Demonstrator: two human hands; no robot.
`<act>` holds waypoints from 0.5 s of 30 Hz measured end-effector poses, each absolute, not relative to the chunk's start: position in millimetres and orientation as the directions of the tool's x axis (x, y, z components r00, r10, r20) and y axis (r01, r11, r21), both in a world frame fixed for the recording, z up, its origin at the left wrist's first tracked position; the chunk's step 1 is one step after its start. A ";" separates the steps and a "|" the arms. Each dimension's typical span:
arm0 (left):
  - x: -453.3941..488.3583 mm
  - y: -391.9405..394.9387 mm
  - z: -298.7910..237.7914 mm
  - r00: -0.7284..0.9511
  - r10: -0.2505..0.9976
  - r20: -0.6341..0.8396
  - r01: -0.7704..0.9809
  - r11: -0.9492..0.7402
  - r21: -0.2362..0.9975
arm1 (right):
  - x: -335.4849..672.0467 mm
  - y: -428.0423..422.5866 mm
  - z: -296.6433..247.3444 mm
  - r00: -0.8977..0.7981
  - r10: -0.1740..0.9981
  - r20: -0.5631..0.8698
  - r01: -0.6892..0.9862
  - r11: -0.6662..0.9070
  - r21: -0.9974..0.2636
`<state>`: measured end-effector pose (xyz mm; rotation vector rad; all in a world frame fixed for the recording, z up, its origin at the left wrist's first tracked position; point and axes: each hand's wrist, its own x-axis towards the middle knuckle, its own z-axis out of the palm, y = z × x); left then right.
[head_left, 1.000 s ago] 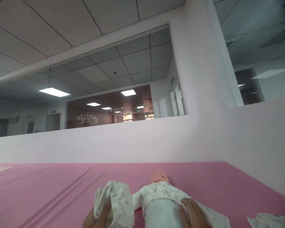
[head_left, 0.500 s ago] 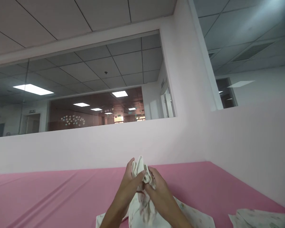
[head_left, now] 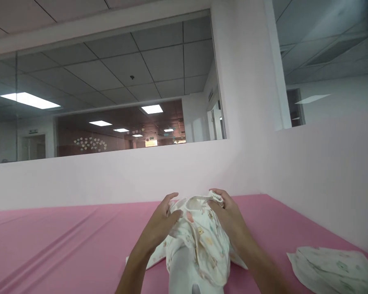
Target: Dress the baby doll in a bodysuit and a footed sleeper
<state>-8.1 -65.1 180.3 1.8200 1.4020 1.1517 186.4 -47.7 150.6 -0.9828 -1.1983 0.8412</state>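
Note:
A white baby garment (head_left: 207, 232) with a small coloured print hangs bunched between my hands, its banded round opening facing up. My left hand (head_left: 161, 222) has its thumb and fingers around the garment's left edge, in a loose grip. On the other side my right hand (head_left: 230, 214) pinches the rolled band at the upper right. Below the garment, at the bottom of the view, is a smooth white form (head_left: 180, 267) that I cannot identify. More printed cloth shows on both sides of it, partly hidden by my forearms.
A pink sheet (head_left: 64, 241) covers the surface, with long creases at left. A folded printed white cloth (head_left: 331, 267) lies at the right. White walls (head_left: 125, 175) with large windows (head_left: 116, 81) stand behind and to the right.
My hands have moved apart, the right one up and to the right. The garment, bunched tightly before, is now spread wider with its opening showing. My view has tilted down slightly.

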 end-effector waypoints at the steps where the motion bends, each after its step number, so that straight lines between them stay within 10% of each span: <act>1: -8.7 -67.3 180.6 0.100 0.951 0.294 0.495 -0.304 0.814 | 186.3 -50.1 151.6 0.150 0.923 0.355 -0.036 0.364 -0.931; 8: 3.9 -86.5 184.5 0.488 0.820 0.298 0.255 -0.461 0.850 | 177.9 -63.4 153.4 0.088 0.926 0.367 -0.080 0.373 -0.924; 15: -2.3 -74.0 187.3 0.004 0.848 0.531 0.096 -0.528 0.844 | 187.1 -84.5 166.7 -0.133 0.924 0.358 -0.112 0.345 -0.932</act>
